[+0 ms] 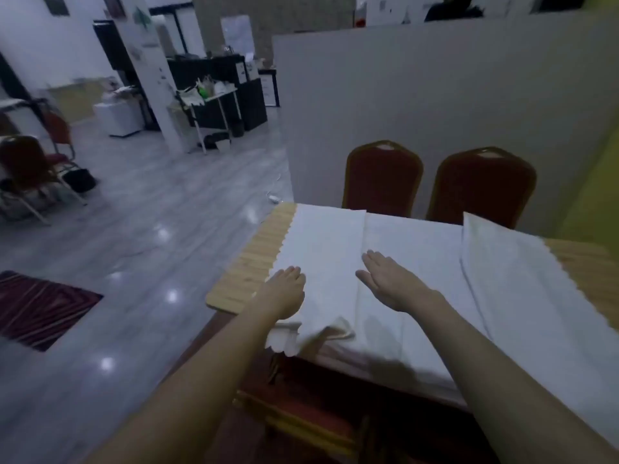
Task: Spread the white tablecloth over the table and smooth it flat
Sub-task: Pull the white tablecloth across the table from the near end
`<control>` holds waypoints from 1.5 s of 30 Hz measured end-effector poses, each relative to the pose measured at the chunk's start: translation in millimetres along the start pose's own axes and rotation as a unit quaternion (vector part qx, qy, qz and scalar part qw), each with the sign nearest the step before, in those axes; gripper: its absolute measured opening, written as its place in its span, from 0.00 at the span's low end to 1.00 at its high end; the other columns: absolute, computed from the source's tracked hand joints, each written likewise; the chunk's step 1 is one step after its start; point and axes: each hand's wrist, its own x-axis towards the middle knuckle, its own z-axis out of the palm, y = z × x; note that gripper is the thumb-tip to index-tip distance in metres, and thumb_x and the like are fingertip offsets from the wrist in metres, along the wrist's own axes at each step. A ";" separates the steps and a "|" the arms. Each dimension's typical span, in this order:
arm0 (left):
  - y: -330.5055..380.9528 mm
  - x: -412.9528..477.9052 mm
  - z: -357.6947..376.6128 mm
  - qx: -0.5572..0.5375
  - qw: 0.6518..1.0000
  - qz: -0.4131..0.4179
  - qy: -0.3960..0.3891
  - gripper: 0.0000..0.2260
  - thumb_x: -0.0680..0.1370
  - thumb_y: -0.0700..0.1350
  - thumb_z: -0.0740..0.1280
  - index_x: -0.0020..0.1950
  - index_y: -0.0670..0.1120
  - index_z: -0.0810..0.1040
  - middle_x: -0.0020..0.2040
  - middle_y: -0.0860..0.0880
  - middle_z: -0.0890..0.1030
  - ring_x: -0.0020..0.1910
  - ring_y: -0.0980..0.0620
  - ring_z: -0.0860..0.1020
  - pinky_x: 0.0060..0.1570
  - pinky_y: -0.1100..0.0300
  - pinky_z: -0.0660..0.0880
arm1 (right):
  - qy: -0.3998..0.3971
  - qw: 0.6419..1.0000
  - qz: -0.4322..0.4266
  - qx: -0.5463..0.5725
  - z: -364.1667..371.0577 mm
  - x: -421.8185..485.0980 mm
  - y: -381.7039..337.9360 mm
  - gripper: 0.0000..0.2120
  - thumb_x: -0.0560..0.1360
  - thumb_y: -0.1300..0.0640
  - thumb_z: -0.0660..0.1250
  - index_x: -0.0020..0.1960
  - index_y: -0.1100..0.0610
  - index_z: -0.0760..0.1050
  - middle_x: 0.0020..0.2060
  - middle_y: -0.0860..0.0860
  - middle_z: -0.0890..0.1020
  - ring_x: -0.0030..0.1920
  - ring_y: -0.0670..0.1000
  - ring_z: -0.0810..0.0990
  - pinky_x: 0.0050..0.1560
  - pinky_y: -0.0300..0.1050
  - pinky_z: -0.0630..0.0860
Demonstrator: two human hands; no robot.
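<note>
The white tablecloth [412, 259] lies across the wooden table [248, 269], leaving a strip of bare wood at the left and at the far right. It shows lengthwise fold creases, and its near left corner is bunched over the table's front edge. My left hand [284, 289] rests palm down on the cloth's scalloped left edge, fingers together. My right hand [388, 283] is flat over the middle of the cloth, fingers extended, holding nothing; I cannot tell if it touches the cloth.
Two red chairs with gold frames [382, 175] [482, 189] stand behind the table against a white partition [435, 95]. A red chair seat [301, 396] sits under the table's near edge. Grey tiled floor [150, 229], a dark red rug [37, 306] and more furniture lie to the left.
</note>
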 end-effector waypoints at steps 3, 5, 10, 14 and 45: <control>-17.0 -5.7 29.6 -0.041 0.997 -0.040 -0.042 0.14 0.81 0.45 0.53 0.62 0.38 0.67 0.65 0.40 0.69 0.64 0.42 0.66 0.62 0.52 0.62 | -0.043 0.999 0.005 0.031 32.3 14.9 -9.7 0.25 0.83 0.49 0.47 0.74 0.64 0.56 0.73 0.59 0.61 0.72 0.58 0.61 0.71 0.50 0.57; -28.2 -5.7 50.9 -0.079 0.992 -0.063 -0.078 0.17 0.81 0.47 0.55 0.64 0.37 0.67 0.66 0.39 0.69 0.64 0.42 0.67 0.62 0.52 0.63 | -0.085 0.996 0.009 0.029 59.6 22.1 -16.0 0.25 0.83 0.50 0.47 0.74 0.64 0.56 0.73 0.59 0.61 0.73 0.57 0.60 0.72 0.49 0.56; -65.4 16.5 89.5 -0.168 0.976 -0.082 -0.111 0.20 0.80 0.46 0.57 0.67 0.36 0.66 0.67 0.39 0.69 0.66 0.42 0.67 0.63 0.52 0.65 | -0.145 0.989 0.021 0.012 100.6 50.8 -24.8 0.24 0.83 0.52 0.46 0.75 0.64 0.54 0.75 0.60 0.57 0.75 0.56 0.54 0.73 0.48 0.53; -97.1 36.7 115.8 -0.200 0.969 -0.082 -0.118 0.16 0.77 0.45 0.59 0.60 0.37 0.70 0.60 0.40 0.72 0.60 0.42 0.71 0.55 0.52 0.69 | -0.158 0.984 0.068 0.039 118.8 82.6 -31.6 0.24 0.83 0.51 0.49 0.75 0.62 0.55 0.75 0.58 0.58 0.75 0.55 0.57 0.73 0.46 0.54; -98.5 84.0 180.3 -0.340 0.907 -0.198 0.148 0.07 0.72 0.42 0.63 0.47 0.44 0.79 0.46 0.47 0.77 0.45 0.46 0.75 0.46 0.51 0.73 | -0.350 0.915 0.034 0.198 167.6 163.6 -24.6 0.14 0.77 0.48 0.64 0.54 0.57 0.79 0.50 0.51 0.83 0.49 0.50 0.81 0.53 0.46 0.75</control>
